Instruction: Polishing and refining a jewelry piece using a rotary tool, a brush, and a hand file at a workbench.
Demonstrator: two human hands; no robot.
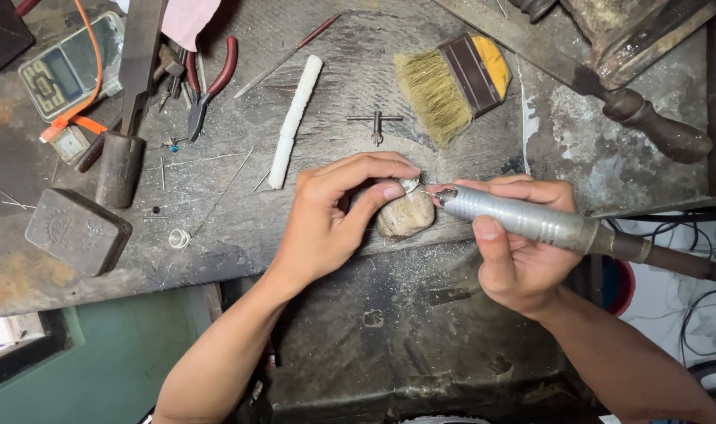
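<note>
near the left edge of the counter (240, 228) sit a small scale (63, 67) with an orange strap, a dark metal block (77, 231) and a hammer (130, 102) lying with its head toward the front. just right of them are red-handled pliers (209, 82), a white stick (294, 119) and a small drill key (376, 122). a brush (452, 82) with pale bristles lies toward the back edge, right of the middle.

at the front edge, in the middle, the left hand (330, 216) is closed on a small shiny piece (409, 184), pinching it between thumb and forefinger against a worn wooden peg (406, 216); the piece looks like a bit of silver jewellery, though it is too small to be sure. the right hand (523, 251) grips a grey rotary handpiece (523, 220), fingers wrapped round its barrel, its tip just beside the piece. the handpiece's dark cable runs off past the right edge. a file (609, 86) with a dark wooden handle lies near the back right corner.
</note>
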